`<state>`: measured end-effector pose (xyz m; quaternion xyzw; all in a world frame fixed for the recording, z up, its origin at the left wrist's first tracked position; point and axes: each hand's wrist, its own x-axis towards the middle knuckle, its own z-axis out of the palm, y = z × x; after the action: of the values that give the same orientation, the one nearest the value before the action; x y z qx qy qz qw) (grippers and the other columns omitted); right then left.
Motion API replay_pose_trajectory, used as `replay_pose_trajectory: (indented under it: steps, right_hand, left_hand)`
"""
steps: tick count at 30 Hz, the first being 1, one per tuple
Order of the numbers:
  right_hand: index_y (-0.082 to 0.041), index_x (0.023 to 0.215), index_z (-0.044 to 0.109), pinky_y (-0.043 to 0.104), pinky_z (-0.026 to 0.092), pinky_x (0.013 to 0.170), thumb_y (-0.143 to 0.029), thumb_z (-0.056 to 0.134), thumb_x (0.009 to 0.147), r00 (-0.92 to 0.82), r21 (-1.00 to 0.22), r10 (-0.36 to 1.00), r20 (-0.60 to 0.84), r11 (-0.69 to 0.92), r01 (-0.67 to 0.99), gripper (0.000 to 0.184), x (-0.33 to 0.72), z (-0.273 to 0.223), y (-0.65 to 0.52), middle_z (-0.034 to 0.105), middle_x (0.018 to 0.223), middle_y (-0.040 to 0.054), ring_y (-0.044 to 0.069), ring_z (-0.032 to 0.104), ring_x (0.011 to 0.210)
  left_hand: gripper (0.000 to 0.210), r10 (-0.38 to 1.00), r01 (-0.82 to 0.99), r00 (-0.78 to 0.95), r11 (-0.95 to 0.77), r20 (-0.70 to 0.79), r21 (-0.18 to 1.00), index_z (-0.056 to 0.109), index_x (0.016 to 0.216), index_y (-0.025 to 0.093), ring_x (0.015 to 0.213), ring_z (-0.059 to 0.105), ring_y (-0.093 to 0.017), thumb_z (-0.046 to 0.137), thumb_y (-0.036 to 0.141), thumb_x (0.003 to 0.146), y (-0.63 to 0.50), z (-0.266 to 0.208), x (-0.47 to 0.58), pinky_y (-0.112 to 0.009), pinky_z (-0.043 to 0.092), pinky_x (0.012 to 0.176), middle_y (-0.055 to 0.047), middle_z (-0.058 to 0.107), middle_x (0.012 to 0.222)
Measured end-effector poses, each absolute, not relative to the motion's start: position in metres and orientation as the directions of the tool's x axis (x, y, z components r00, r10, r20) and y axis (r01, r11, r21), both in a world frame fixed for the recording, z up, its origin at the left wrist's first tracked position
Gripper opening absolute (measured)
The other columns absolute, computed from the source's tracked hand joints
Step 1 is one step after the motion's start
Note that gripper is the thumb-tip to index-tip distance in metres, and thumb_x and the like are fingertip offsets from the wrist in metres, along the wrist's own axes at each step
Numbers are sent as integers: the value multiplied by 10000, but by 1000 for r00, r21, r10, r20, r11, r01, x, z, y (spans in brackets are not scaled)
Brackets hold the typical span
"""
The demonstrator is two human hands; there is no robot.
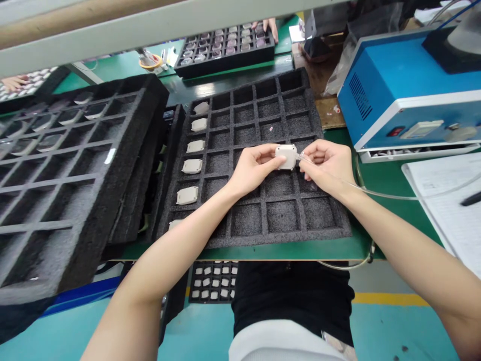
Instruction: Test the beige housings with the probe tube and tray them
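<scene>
My left hand [256, 165] pinches a beige watch case [287, 157] between thumb and fingers, above a black foam tray [281, 216]. Against the right side of the case, my right hand [326, 163] is closed on the end of a thin clear tube [389, 195]. Its tip is mostly hidden by the fingers. The tube trails off to the right. Along the tray's left column lie several similar beige cases, one being a case [192, 166] left of my left hand. A small reddish-white speck [271, 129] sits in another compartment.
A stacked foam tray [90, 220] with dark glassy pieces rises at left. The blue machine [409, 95] stands at right, above papers [451, 200] and a black pen [471, 199]. Across the bench, a co-worker's hand [271, 29] touches another filled tray [225, 61]. A metal beam [158, 25] crosses overhead.
</scene>
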<state>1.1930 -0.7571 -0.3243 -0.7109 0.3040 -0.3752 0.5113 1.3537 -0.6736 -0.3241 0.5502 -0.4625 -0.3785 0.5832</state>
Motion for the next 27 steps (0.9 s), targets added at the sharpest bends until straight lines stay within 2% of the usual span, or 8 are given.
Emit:
replay_pose_trajectory:
  steps: [3,7,11,15,22,25,27]
  right_hand:
    - [-181,632,581,208,415,378,-206,716,706,571,-969,-795,203,-248,0,156,1192,-319,-757,604,521,-17,91,523,402]
    - [-152,610,595,206,451,396,-310,732,743,675,-983,-717,178,-165,84,248,1192,-313,-761,618,527,1,79,526,390]
    - [-137,661,630,226,490,405,-403,810,664,753,-991,-646,126,-50,123,321,1192,-314,-765,637,548,12,106,569,411]
    - [-136,632,631,243,519,407,-451,828,628,800,-993,-595,78,27,117,372,1192,-316,-766,643,532,20,125,589,409]
    - [-135,612,623,239,514,394,-472,846,586,822,-994,-569,1,86,61,405,1190,-315,-768,640,515,21,127,585,399]
    - [-131,642,606,237,519,424,-435,847,601,823,-989,-569,4,120,87,390,1192,-317,-770,648,544,25,124,598,426]
    - [-142,735,595,228,507,433,-407,842,612,807,-982,-590,11,145,119,383,1195,-318,-769,645,548,2,119,596,432]
  left_hand:
    - [337,-953,-36,281,109,115,993,745,955,135,828,689,-186,786,343,693,-673,-322,1355,-319,555,795,-68,756,905]
    - [330,-979,68,194,79,65,995,750,951,149,802,685,-169,792,361,701,-671,-319,1360,-267,569,698,-65,752,904]
    - [302,-997,112,71,33,25,993,766,917,166,775,679,-150,792,385,711,-668,-316,1365,-240,570,671,-56,745,880]
    - [304,-1000,114,13,-24,-26,993,778,869,167,760,677,-152,803,414,695,-667,-313,1368,-245,575,665,-56,739,837]
    - [288,-997,129,-4,-75,-75,989,775,839,158,719,661,-147,818,394,680,-667,-313,1367,-261,571,652,-50,724,785]
    - [283,-997,209,25,-67,-74,976,759,820,149,692,647,-129,827,375,664,-669,-314,1363,-239,561,640,-37,710,771]
    - [281,-995,286,67,-54,-76,957,745,822,145,668,632,-110,825,362,662,-670,-315,1359,-213,551,620,-24,696,754]
